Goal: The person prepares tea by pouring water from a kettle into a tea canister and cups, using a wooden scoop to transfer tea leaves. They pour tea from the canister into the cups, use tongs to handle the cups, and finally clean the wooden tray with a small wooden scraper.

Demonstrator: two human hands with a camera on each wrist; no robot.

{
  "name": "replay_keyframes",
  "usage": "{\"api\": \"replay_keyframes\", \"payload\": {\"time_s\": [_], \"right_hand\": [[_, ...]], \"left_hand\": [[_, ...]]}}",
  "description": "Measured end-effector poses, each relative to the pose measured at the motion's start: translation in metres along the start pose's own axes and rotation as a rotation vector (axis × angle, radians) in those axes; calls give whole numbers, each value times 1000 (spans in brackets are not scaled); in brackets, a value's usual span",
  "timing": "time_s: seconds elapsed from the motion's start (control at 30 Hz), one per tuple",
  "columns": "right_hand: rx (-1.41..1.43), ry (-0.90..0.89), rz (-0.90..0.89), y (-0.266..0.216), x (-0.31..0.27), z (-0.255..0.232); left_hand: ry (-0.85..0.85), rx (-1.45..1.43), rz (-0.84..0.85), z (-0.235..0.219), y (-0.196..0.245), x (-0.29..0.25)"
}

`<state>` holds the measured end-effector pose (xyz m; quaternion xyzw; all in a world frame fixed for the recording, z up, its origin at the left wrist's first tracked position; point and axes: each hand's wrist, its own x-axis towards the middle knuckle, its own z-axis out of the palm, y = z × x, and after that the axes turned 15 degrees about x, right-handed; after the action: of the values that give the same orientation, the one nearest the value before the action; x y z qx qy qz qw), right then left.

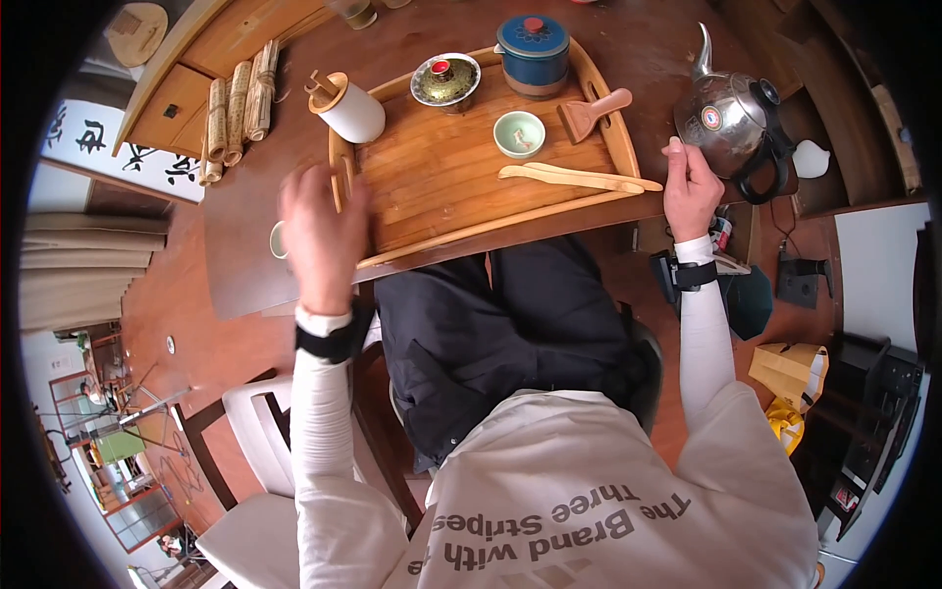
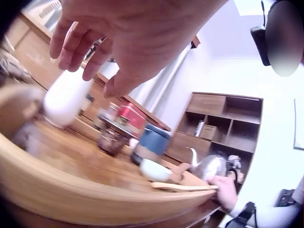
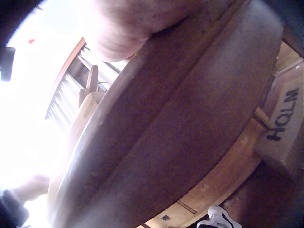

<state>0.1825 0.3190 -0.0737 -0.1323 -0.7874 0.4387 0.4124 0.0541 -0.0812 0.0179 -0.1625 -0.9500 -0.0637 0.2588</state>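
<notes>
My left hand (image 1: 324, 231), blurred, is over the left end of the wooden tray (image 1: 432, 187), beside a pale green cup (image 1: 279, 240) on the table. In the left wrist view its fingers (image 2: 97, 59) spread loosely with nothing in them. My right hand (image 1: 695, 191) rests loosely curled at the table's front edge, holding nothing. Just left of it lie wooden tongs (image 1: 579, 177) across the tray's front rim; the steel kettle (image 1: 721, 118) stands just beyond. On the tray are a green bowl-shaped cup (image 1: 519, 134), a wooden-handled brush (image 1: 594, 116), a lidded bowl (image 1: 444, 82) and a blue lidded pot (image 1: 533, 59).
A white holder (image 1: 353, 113) with wooden tools leans in view at the tray's back left corner. Bamboo rolls (image 1: 235, 113) lie farther left by a wooden drawer cabinet (image 1: 182, 98). A small white object (image 1: 811, 159) sits right of the kettle. Chairs (image 1: 257, 432) stand at the left.
</notes>
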Motion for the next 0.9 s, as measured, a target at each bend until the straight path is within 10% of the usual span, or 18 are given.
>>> {"api": "replay_keyframes", "payload": {"time_s": [0.17, 0.4, 0.6, 0.9], "right_hand": [[17, 18, -40, 2, 1, 0], [-1, 28, -25, 0, 1, 1], [8, 6, -59, 3, 0, 0], [2, -15, -28, 0, -2, 0]], "left_hand": [[-234, -133, 66, 23, 124, 22], [-253, -62, 151, 60, 164, 37], [-206, -218, 98, 0, 124, 27], [-317, -6, -203, -9, -54, 66]]}}
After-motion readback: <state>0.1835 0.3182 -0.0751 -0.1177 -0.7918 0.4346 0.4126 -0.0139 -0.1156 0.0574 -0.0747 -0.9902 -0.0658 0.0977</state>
